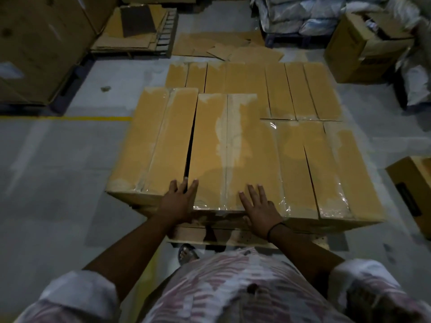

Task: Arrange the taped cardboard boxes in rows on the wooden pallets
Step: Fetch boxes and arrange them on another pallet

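Note:
Several long taped cardboard boxes lie side by side on a wooden pallet (pixel 233 236) in front of me. The middle taped box (pixel 224 148) sits higher, beside another raised box (pixel 154 141) on the left, with a narrow gap between them. My left hand (pixel 178 202) rests with straight fingers on the middle box's near left corner, at that gap. My right hand (pixel 261 209) lies flat with spread fingers on the near right end of the same box. A lower row of boxes (pixel 303 89) lies behind, and more lower boxes (pixel 331 169) sit to the right.
Flattened cardboard sheets (pixel 228 46) lie on the floor behind the pallet. Large cartons (pixel 39 43) stand at the left, open boxes (pixel 363 50) and wrapped bags at the back right. Another carton (pixel 415 187) stands at the right edge. A yellow floor line (pixel 70 118) runs at left.

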The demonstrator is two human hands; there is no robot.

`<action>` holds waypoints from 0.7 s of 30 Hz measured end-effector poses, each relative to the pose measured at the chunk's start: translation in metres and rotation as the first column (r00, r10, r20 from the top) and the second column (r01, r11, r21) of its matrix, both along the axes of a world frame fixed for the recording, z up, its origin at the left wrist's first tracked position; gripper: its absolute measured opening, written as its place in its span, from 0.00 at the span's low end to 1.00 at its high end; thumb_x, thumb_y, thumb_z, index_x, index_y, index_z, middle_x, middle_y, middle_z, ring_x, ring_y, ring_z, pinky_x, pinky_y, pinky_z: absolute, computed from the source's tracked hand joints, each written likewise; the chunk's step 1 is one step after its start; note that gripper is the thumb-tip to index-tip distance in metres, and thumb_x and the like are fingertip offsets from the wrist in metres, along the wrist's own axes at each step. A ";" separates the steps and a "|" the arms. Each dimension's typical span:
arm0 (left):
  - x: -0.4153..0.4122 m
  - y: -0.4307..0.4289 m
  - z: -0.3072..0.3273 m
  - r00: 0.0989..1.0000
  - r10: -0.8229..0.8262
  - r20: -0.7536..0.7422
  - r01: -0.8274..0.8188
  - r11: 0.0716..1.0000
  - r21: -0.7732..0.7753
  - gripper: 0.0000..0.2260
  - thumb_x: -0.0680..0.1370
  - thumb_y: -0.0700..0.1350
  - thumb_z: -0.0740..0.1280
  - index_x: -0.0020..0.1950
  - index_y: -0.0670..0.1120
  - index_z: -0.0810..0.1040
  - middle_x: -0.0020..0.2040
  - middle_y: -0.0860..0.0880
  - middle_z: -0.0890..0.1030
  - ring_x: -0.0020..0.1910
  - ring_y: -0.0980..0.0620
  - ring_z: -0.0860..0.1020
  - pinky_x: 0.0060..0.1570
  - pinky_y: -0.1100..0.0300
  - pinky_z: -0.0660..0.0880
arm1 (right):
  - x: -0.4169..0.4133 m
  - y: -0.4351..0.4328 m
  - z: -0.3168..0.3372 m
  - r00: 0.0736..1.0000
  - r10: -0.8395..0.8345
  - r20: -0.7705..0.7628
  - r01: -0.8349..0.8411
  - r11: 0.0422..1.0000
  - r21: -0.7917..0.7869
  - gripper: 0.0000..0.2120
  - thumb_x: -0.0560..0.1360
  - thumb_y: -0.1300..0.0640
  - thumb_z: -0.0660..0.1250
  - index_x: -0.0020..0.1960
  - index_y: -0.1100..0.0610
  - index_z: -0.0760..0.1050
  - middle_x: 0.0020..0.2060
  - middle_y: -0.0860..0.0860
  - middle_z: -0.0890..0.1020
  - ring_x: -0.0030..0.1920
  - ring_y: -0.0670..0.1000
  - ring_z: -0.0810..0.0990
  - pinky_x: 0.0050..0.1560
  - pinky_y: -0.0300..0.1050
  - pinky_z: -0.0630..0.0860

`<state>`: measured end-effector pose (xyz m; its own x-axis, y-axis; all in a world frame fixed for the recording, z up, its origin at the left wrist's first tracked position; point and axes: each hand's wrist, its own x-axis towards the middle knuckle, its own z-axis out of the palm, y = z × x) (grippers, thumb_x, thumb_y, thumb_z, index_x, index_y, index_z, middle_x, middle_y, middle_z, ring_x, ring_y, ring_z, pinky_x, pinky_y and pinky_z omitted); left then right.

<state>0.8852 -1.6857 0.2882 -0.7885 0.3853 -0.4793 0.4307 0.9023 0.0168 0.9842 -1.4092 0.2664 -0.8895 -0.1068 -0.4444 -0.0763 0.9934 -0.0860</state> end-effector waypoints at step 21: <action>-0.032 -0.021 0.015 0.991 -0.006 -0.131 0.021 0.993 0.115 0.35 0.75 0.55 0.75 0.79 0.55 0.64 0.67 0.42 0.73 0.59 0.42 0.77 0.53 0.50 0.80 | -0.037 -0.025 -0.006 0.865 -0.490 -0.108 0.424 0.829 -0.365 0.33 0.79 0.51 0.69 0.80 0.51 0.59 0.81 0.55 0.51 0.80 0.58 0.51 0.74 0.62 0.65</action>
<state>0.8535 -1.7066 0.3034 -0.8359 0.4432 -0.3238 0.4480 0.8917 0.0640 0.9472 -1.4338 0.2600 -0.9338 0.2274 -0.2762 0.3323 0.8377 -0.4335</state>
